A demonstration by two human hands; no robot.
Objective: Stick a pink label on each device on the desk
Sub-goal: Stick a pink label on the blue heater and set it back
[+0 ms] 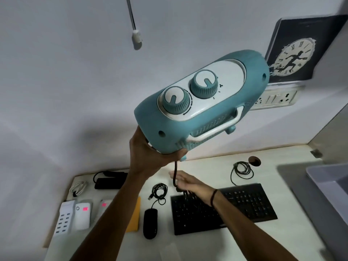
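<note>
Heater [203, 102], teal with a white top panel, two dials and a white carry handle, held up in the air above the desk [207, 166], tilted, dials facing the camera, near its back edge. Left hand [150, 153] raised at the end of an outstretched arm, palm cupping the heater's lower end, fingers and thumb curled round that corner. Black cord [176, 174] dropping from beside the gripped end toward the keyboard [250, 202]. Right hand [185, 182] lower, reaching in under the heater, fingers straight and loosely apart, blurred, right at the hanging cord; contact with the cord impossible to tell. Dark band on the right wrist [213, 197].

Along the desk's left edge: white multi-port charger [63, 219], white power bank [82, 213] bearing a pink label [85, 209], another pale device [104, 205] with a pink label, partly behind the left forearm. Black mouse [150, 223] near the front edge, left of the keyboard. Black adapter [110, 180] and white cable [78, 188] toward the back left corner
</note>
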